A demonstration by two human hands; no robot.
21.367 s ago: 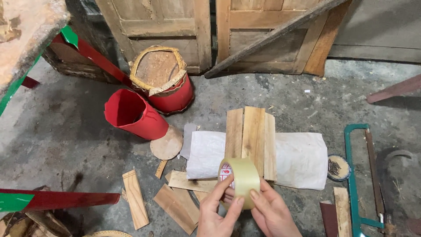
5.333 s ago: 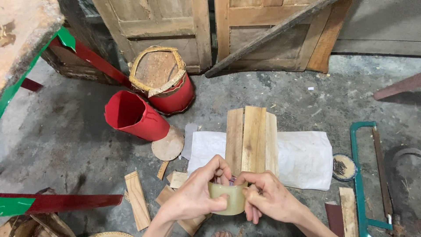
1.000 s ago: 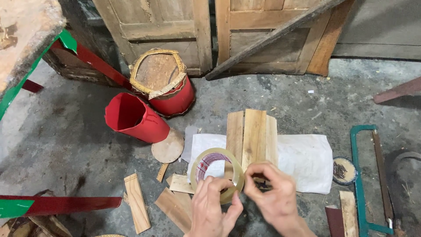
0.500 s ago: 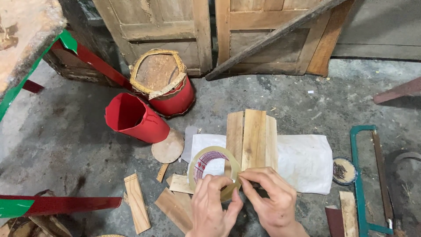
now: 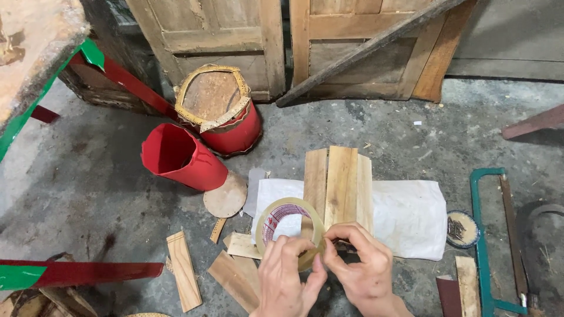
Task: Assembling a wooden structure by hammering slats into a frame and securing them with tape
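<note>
While reading the head view, locate the roll of tape held on edge in the air, low in the middle of the frame, just above the near end of three wooden slats laid side by side on a white sack. Note the left hand closed around the lower rim of the roll, fingers curled over its outer face. Note the right hand with thumb and forefinger pinched tight against the rim at the lower right, touching the left fingertips.

Judge the step in hand as freeing the loose end of the tape; treat it as not yet lifted, with no strip visible off the roll. For the next move, keep the left grip firm to stop the roll turning, work a nail under the edge, then peel slowly and squarely to avoid splitting the strip. Disregard the red cans and the green hacksaw on the concrete floor, both well apart.
</note>
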